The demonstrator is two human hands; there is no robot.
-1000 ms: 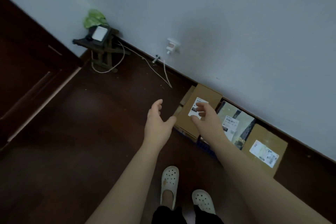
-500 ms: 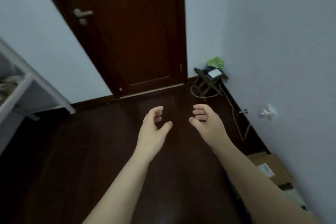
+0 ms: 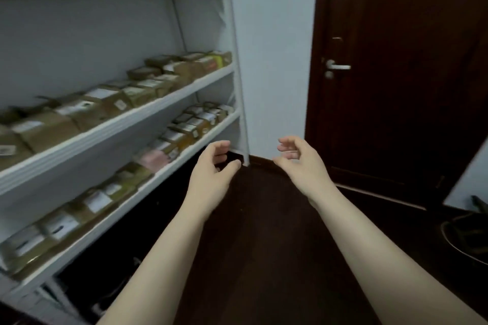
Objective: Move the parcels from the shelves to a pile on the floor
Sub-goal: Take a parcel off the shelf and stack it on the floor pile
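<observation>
- The room had a dark wooden floor [image 3: 264, 245], a pale wall [image 3: 272, 60] and, at the right, a dark brown door [image 3: 409, 100] with a silver lever handle [image 3: 339, 66].
- A white shelving unit [image 3: 169, 101] ran along the left side, its far post standing just beside the wall.
- The parcels [image 3: 105, 103] lay on the shelves, none of them in either hand. They were brown cardboard boxes with white labels, packed side by side in rows on 2 shelves, with a few more showing at the top edge of the view. Motion blur left the labels unreadable.
- One pinkish parcel [image 3: 155, 159] sat among the brown ones on the lower shelf.
- The left hand [image 3: 211, 179] was held out above the floor, near the front edge of the lower shelf. Its fingers were loosely curled and it held nothing.
- The right hand [image 3: 301, 163] was held out level with it and apart from it, palm turned inward. Its fingers were also loosely bent and it held nothing.
- A dark rounded object [image 3: 464, 235] sat at the right edge, too dim to identify.
</observation>
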